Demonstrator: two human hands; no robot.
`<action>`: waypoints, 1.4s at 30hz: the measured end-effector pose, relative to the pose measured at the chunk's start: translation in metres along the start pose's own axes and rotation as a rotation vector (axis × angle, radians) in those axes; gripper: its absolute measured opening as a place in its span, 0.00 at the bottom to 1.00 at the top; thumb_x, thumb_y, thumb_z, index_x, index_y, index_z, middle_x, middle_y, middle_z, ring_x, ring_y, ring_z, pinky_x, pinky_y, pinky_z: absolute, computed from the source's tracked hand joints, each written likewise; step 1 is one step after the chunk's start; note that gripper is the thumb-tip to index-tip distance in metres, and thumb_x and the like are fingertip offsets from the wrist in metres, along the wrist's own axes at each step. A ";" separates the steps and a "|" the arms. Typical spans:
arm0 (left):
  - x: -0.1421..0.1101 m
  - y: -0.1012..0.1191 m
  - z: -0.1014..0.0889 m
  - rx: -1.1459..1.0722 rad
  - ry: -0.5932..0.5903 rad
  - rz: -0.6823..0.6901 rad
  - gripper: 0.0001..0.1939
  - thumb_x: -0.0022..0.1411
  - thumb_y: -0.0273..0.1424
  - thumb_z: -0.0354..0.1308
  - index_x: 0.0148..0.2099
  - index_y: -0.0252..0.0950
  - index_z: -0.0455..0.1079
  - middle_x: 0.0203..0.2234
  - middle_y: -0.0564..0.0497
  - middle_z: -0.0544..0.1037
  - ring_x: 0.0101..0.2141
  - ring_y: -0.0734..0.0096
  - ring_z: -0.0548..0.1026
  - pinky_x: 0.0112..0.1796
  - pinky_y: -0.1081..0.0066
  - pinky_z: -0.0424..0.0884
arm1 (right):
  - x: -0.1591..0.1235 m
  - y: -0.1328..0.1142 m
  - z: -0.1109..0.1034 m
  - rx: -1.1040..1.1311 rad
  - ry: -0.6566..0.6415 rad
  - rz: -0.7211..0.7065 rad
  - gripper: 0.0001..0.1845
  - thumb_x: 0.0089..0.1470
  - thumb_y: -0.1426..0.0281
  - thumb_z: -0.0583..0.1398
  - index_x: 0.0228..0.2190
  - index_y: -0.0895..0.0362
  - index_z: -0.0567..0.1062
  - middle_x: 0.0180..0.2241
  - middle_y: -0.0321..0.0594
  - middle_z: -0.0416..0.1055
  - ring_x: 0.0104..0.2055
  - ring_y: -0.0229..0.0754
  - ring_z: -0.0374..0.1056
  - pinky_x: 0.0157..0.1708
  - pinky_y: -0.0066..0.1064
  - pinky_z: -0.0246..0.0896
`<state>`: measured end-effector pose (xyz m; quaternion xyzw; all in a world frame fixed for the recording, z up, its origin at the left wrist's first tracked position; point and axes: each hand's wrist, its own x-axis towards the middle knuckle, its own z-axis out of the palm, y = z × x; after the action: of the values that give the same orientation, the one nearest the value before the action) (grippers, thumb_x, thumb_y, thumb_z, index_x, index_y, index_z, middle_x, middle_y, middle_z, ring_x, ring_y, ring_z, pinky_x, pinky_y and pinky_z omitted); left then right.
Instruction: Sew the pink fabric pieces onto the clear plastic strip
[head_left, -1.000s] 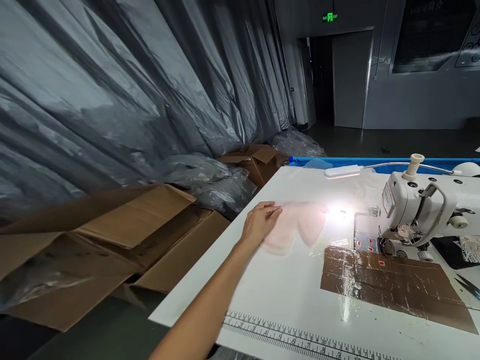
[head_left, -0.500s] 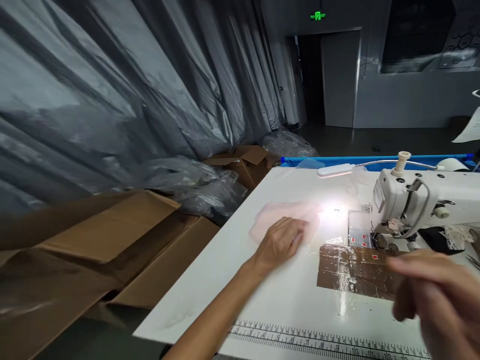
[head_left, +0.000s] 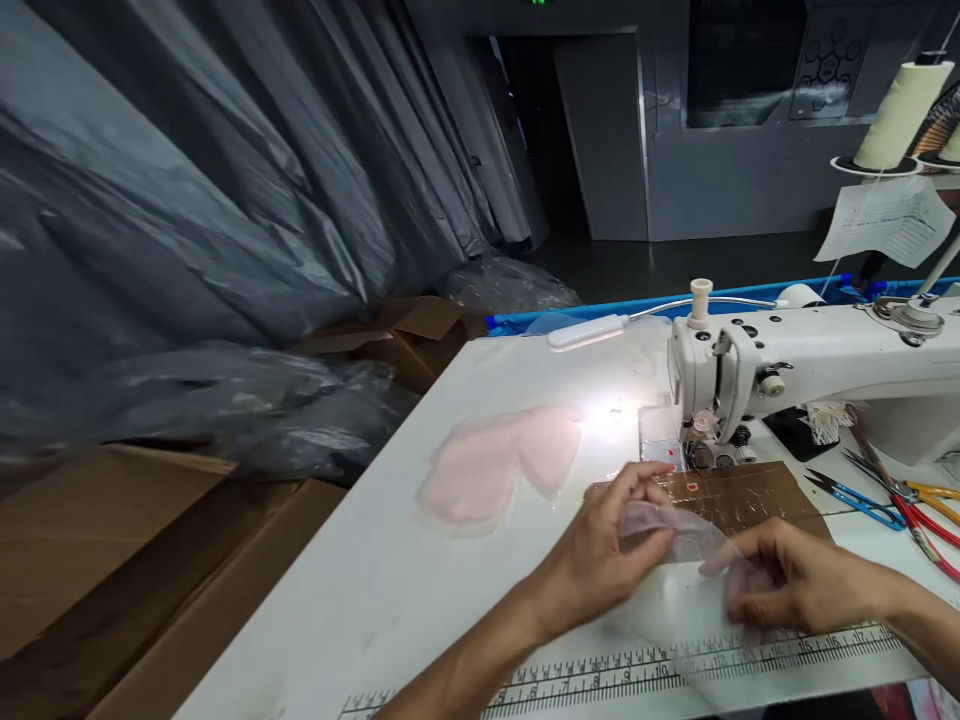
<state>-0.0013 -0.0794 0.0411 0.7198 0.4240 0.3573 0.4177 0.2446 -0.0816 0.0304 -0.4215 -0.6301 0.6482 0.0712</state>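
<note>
My left hand [head_left: 611, 550] pinches a piece of sheer, pale fabric [head_left: 686, 535] between thumb and fingers, just in front of the sewing machine [head_left: 810, 350]. Closed on the same see-through piece from the right is my right hand [head_left: 799, 580], its fingertips slightly blurred. The cloth hangs between both hands, over the brown taped sheet [head_left: 780, 495] and the white table [head_left: 420, 610]. Left of the hands, pale pink sheer fabric pieces [head_left: 476, 470] lie flat on the tabletop. A printed ruler strip [head_left: 600, 682] runs along the table's near edge below my hands.
Blue thread snips [head_left: 862, 502] and red-handled scissors [head_left: 919, 525] lie at the right. A bright lamp [head_left: 589, 332] on a bendy arm stands behind the pink pieces. Open cardboard boxes [head_left: 150, 550] and plastic bags [head_left: 300, 400] are left of the table. Thread cones [head_left: 904, 115] stand at back right.
My left hand has left the pink pieces and moved right to the front of the machine. My right hand has come into view, and both now hold a sheer piece. The view has turned right.
</note>
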 end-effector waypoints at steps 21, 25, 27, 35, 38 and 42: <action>0.033 -0.025 0.003 -0.528 0.375 -0.506 0.21 0.41 0.41 0.75 0.30 0.34 0.71 0.25 0.50 0.81 0.27 0.69 0.80 0.33 0.69 0.80 | 0.052 -0.010 -0.049 0.062 0.370 -0.021 0.14 0.52 0.60 0.63 0.27 0.57 0.70 0.23 0.37 0.71 0.26 0.40 0.68 0.29 0.31 0.63; 0.033 -0.019 0.001 -0.745 0.414 -0.535 0.25 0.37 0.41 0.78 0.28 0.33 0.69 0.39 0.45 0.82 0.36 0.67 0.82 0.44 0.69 0.78 | 0.056 -0.005 -0.050 0.172 0.354 -0.075 0.17 0.49 0.55 0.63 0.27 0.57 0.71 0.23 0.37 0.71 0.26 0.40 0.68 0.28 0.31 0.64; 0.033 -0.016 0.001 -0.862 0.413 -0.551 0.26 0.35 0.40 0.79 0.27 0.33 0.68 0.44 0.44 0.81 0.39 0.66 0.82 0.46 0.69 0.77 | 0.056 -0.004 -0.050 0.202 0.340 -0.110 0.18 0.48 0.54 0.64 0.27 0.56 0.71 0.24 0.37 0.72 0.27 0.40 0.69 0.30 0.32 0.65; 0.032 -0.018 0.006 -1.055 0.453 -0.550 0.25 0.37 0.34 0.79 0.27 0.34 0.65 0.43 0.46 0.81 0.41 0.63 0.82 0.46 0.68 0.79 | 0.057 0.000 -0.047 0.186 0.416 -0.091 0.21 0.49 0.49 0.63 0.28 0.56 0.72 0.26 0.40 0.72 0.30 0.45 0.71 0.29 0.34 0.68; 0.032 -0.019 0.006 -1.035 0.452 -0.564 0.25 0.38 0.34 0.79 0.28 0.34 0.65 0.39 0.47 0.82 0.39 0.64 0.82 0.47 0.66 0.79 | 0.060 0.001 -0.045 0.162 0.457 -0.121 0.22 0.49 0.49 0.63 0.29 0.56 0.73 0.26 0.40 0.72 0.29 0.44 0.70 0.27 0.33 0.67; 0.033 -0.021 0.007 -0.992 0.446 -0.587 0.24 0.40 0.35 0.78 0.30 0.34 0.66 0.37 0.46 0.82 0.39 0.63 0.82 0.48 0.65 0.78 | 0.061 0.003 -0.043 0.120 0.472 -0.173 0.20 0.49 0.51 0.63 0.28 0.56 0.72 0.25 0.39 0.72 0.26 0.42 0.68 0.24 0.30 0.62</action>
<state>0.0105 -0.0456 0.0250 0.2010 0.4649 0.5240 0.6847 0.2347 -0.0113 0.0068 -0.5006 -0.5902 0.5596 0.2965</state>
